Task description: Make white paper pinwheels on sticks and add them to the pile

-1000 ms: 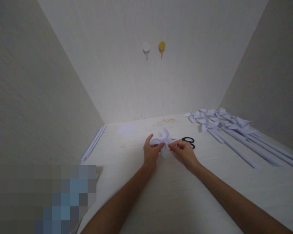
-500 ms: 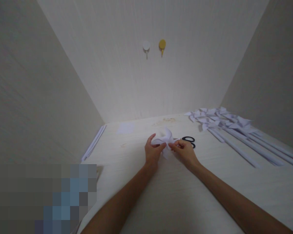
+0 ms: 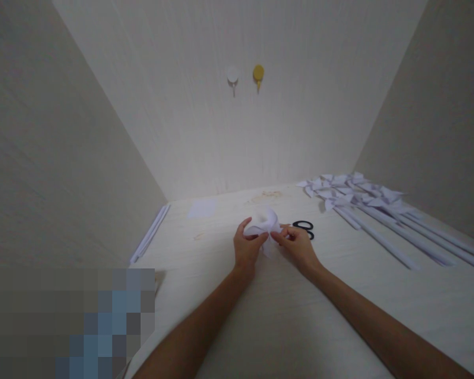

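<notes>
On the far left, along the edge of the pale table (image 3: 260,316), we see a thin stack of white paper strips (image 3: 149,239) lying flat against the side wall. A little further in, near the back wall, a small pale paper square (image 3: 202,208) lies flat on the tabletop. Moving towards the middle, we come to our left hand (image 3: 247,247), raised just above the surface, its thumb and fingers pinched on the left side of a folded white paper pinwheel head (image 3: 265,223). This paper piece sits between our two hands at the centre of the table, its curled flaps standing up above the fingertips and one point hanging down between the hands. Our right hand (image 3: 298,246) meets it from the other side, thumb and forefinger pressed together on the paper's middle, close to the left thumb; we cannot tell whether anything else is held in that pinch. Just behind the right hand we see black scissor handles (image 3: 305,228) lying on the table, partly hidden by the knuckles. Further right, well apart from the hands, a row of finished white pinwheels (image 3: 349,192) lies flat, their long rolled paper sticks (image 3: 403,237) fanning out towards the right edge. High on the back wall hang a white hook (image 3: 233,75) and a yellow hook (image 3: 258,72) side by side
</notes>
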The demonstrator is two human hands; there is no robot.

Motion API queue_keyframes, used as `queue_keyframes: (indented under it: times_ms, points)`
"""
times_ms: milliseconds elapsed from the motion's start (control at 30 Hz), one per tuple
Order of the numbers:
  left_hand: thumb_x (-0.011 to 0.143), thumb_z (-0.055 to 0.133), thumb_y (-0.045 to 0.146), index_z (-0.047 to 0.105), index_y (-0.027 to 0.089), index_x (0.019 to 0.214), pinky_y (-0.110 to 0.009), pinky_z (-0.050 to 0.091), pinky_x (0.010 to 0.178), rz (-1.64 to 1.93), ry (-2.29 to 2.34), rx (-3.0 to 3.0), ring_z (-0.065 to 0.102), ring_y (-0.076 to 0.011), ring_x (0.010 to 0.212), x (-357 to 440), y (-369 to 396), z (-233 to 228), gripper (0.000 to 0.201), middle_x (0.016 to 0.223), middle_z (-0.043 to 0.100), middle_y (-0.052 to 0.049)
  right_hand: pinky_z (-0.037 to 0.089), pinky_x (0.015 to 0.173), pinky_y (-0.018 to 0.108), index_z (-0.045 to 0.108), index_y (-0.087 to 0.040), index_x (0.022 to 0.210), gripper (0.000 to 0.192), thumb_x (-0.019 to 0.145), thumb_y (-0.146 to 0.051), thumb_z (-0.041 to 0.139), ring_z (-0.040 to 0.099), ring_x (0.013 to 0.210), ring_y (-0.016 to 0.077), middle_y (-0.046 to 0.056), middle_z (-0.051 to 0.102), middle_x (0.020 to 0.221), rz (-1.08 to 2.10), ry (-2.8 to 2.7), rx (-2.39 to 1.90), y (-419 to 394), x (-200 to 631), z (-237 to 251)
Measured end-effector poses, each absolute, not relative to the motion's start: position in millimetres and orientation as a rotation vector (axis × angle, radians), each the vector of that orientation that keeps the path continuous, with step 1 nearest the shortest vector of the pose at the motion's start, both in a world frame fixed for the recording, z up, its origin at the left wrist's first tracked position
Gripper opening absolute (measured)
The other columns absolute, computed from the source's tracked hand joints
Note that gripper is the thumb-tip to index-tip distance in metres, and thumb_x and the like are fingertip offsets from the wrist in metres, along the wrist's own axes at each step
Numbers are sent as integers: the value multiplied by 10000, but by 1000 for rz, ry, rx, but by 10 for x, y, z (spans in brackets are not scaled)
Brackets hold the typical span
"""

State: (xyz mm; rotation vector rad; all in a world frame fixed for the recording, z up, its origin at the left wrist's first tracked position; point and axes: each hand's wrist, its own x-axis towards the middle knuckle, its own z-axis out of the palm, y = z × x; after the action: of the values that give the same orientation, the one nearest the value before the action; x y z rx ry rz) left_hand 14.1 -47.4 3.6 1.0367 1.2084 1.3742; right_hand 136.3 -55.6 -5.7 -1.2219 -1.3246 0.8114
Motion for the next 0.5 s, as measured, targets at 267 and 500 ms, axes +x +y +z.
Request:
queue_keyframes:
  times_ms: [267, 500]
  points:
    - [490, 679, 156, 448, 122, 1112, -191, 402, 463, 1372, 1165, 1007, 507, -88, 463, 144, -487, 70, 664, 516, 571, 29, 331, 500, 233, 486, -161, 441, 265, 612, -332, 594, 480, 580, 128, 33, 566, 664, 804, -1329, -1207, -529, 1369, -75]
    - [487, 674, 143, 467, 130, 1101, -196, 409, 494, 1360, 1140, 1043, 507, -84, 491, 131, -486, 77, 649, 551, 566, 30, 333, 476, 226, 483, -159, 459, 267, 571, -351, 629, 485, 542, 105, 31, 603, 768, 887, -1207, -1190, -554, 1366, -96]
